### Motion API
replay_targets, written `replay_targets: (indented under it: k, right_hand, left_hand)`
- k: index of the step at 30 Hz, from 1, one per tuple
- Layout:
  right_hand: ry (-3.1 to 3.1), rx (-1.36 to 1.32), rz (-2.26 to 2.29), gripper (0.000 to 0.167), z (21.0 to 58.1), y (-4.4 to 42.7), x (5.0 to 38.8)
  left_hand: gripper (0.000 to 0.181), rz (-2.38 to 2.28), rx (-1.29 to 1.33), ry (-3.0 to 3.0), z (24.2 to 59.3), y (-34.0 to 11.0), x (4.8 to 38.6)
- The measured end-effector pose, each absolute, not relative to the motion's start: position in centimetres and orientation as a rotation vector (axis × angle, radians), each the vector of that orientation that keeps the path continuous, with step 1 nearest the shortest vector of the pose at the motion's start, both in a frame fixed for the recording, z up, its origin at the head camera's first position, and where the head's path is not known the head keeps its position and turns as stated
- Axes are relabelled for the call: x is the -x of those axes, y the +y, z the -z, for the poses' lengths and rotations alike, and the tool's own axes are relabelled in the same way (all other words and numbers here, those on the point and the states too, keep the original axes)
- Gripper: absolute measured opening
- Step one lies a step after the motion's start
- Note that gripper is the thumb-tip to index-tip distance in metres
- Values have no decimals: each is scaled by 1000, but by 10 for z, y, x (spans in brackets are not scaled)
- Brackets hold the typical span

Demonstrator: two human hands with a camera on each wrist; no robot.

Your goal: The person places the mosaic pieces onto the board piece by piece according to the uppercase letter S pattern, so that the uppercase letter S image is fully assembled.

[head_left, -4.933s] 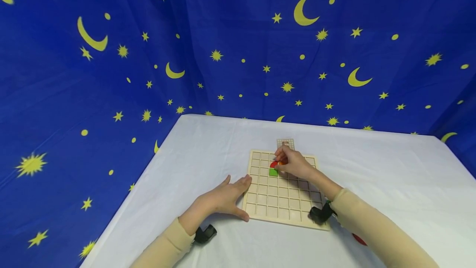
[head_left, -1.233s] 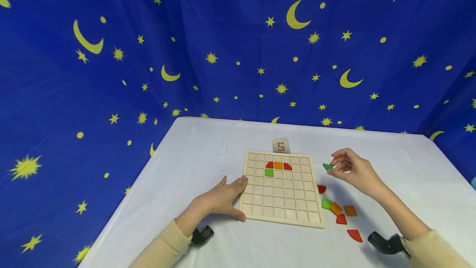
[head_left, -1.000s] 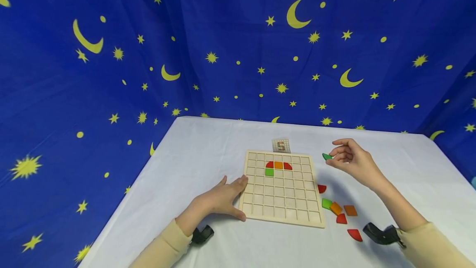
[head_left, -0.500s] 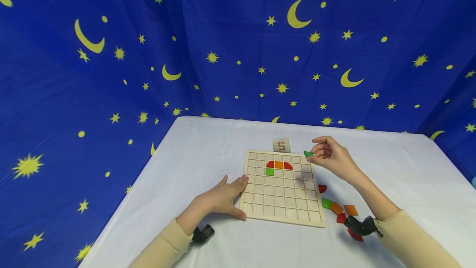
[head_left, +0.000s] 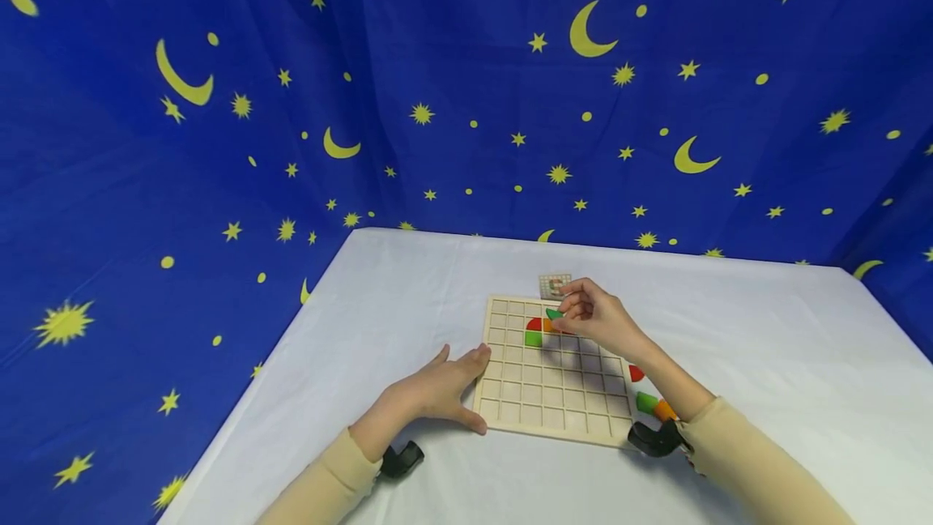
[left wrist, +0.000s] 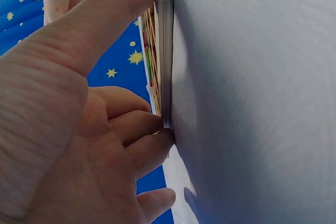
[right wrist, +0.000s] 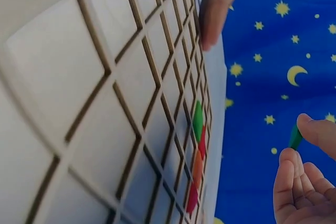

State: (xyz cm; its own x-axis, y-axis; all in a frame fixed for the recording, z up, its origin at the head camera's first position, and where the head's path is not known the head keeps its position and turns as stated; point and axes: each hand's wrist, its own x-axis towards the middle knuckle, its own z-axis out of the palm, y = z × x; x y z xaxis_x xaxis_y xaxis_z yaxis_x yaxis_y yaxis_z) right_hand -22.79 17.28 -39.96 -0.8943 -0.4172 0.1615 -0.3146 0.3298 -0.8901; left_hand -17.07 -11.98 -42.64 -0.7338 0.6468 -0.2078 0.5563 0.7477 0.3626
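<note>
Currently, the right hand [head_left: 599, 319] pinches a dark green piece [head_left: 555, 314] between thumb and fingertips over the far half of the board [head_left: 523, 392], exact height hard to judge; the left hand [head_left: 436, 389], fingers spread, touches the board's left edge, well apart from the piece.

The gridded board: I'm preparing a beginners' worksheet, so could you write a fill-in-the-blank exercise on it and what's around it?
The piece pinched by the right hand is coloured ____.
The hand touching the side of the gridded board is the ____ one.
The small card lies by the board's ____ (near or far) edge.
The starry backdrop is mainly ____.

Missing words: green; left; far; blue.
</note>
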Motion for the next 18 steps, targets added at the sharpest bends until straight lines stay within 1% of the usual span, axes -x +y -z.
replay_targets:
  k: [11,14,18]
  right_hand:
    - [2467,805,1531,49,420,151,226]
    - [2480,810,1482,47,417,146,219]
    - [2500,817,1432,43,423,143,218]
  left_hand:
    - [111,-377,-935,2639,428,-119,171]
    - [112,-380,-933,2638,428,-119,172]
    - [112,-389,-924,2631,428,-119,171]
